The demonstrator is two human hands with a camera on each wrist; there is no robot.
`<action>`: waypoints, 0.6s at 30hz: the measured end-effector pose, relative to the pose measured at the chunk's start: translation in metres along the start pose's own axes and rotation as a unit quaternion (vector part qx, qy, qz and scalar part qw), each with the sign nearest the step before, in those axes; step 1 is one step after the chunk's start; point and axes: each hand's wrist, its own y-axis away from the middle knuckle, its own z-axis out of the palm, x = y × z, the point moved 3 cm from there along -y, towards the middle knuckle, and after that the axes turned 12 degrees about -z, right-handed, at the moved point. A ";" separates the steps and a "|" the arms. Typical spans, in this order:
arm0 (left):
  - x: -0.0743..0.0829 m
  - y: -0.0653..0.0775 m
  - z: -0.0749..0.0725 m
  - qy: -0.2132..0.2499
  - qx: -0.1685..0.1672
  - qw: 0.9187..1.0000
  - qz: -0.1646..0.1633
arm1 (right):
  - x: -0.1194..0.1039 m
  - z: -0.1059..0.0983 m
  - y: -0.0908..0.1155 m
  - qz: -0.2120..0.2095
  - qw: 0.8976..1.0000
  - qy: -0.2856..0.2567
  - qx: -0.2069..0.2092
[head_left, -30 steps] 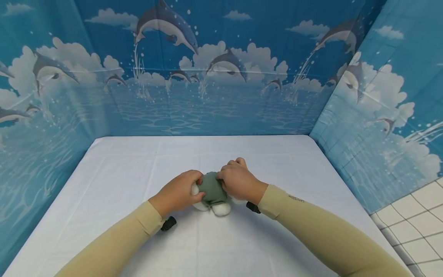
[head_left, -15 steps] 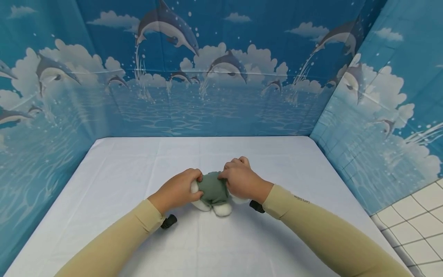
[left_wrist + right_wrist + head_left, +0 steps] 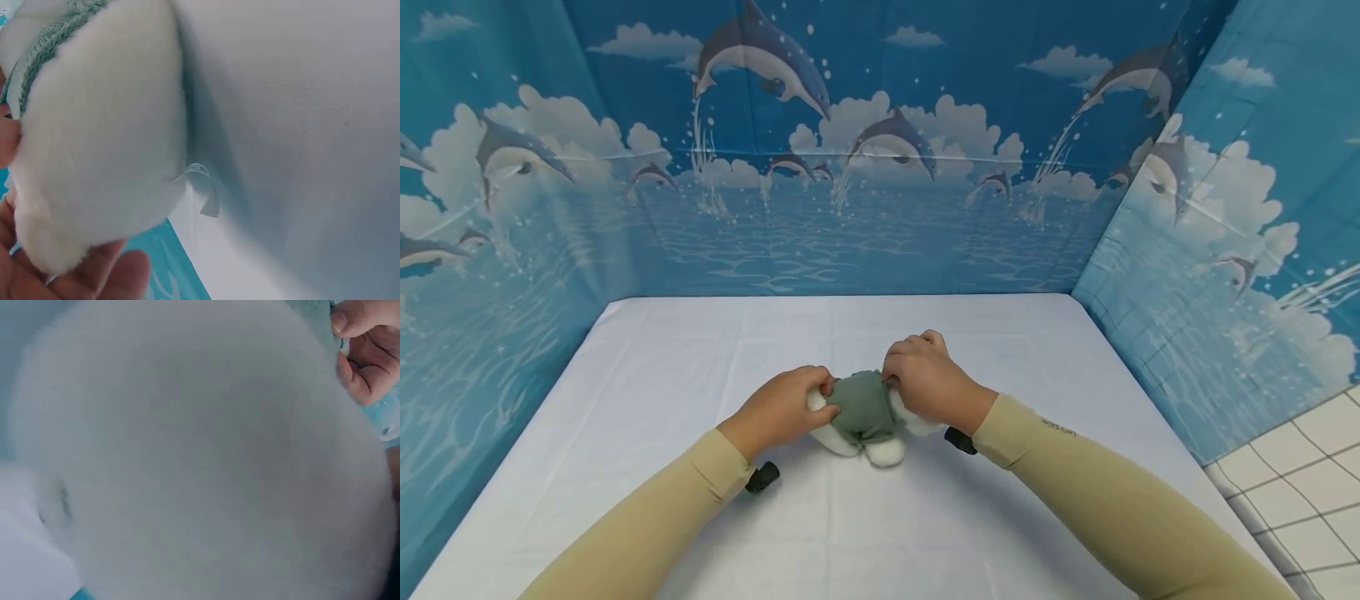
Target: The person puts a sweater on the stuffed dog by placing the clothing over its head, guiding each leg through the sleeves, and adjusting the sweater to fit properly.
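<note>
A white plush toy in a green garment lies on the white-covered table, between my two hands. My left hand grips the toy's left end, its thumb by the garment's edge. In the left wrist view, white plush bulges below the knitted green trim, and a small label sticks out. My right hand pinches the garment at its upper right edge. A large round white part of the toy fills the right wrist view and hides much there.
A white cloth covers the table. Blue curtains printed with dolphins and clouds stand behind it and along both sides. White tiles with dark lines show at the lower right.
My right hand has shifted slightly right and away from me along the garment's edge, and more white plush shows beneath it. My left hand has drawn very slightly left.
</note>
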 end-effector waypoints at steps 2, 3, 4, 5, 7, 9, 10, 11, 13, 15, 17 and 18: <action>-0.001 0.000 0.000 -0.008 -0.001 1.000 -0.003 | 0.000 0.001 0.000 -0.017 1.000 -0.009 -0.004; -0.001 0.000 0.000 -0.019 0.003 1.000 -0.004 | 0.000 0.001 0.000 -0.027 1.000 -0.012 -0.011; 0.001 0.001 0.000 -0.033 0.009 0.999 -0.003 | 0.000 0.002 0.000 -0.035 0.999 -0.015 -0.024; 0.003 0.001 0.000 -0.050 0.017 0.999 0.000 | -0.001 0.003 0.000 -0.042 0.998 -0.019 -0.039; 0.007 0.003 0.001 -0.081 0.035 0.996 0.001 | -0.002 0.004 0.001 -0.045 0.996 -0.016 -0.069; 0.010 0.004 0.003 -0.115 0.056 0.992 0.002 | -0.003 0.005 0.000 -0.043 0.995 -0.008 -0.090; 0.011 0.004 0.004 -0.125 0.062 0.990 0.002 | -0.003 0.007 -0.001 -0.042 0.994 -0.003 -0.097; 0.012 0.004 0.005 -0.131 0.066 0.989 -0.001 | -0.004 0.007 -0.001 -0.042 0.995 0.003 -0.094; 0.012 0.003 0.008 -0.136 0.070 0.988 -0.007 | -0.005 0.009 -0.003 -0.043 0.996 0.016 -0.081; 0.012 0.003 0.009 -0.136 0.070 0.988 -0.011 | -0.005 0.009 -0.002 -0.044 0.997 0.016 -0.063; 0.014 0.003 0.009 -0.134 0.069 0.989 -0.011 | -0.004 0.007 -0.001 -0.041 0.998 0.003 -0.046; 0.014 0.003 0.009 -0.134 0.068 0.989 -0.011 | -0.004 0.006 0.000 -0.038 0.999 -0.009 -0.038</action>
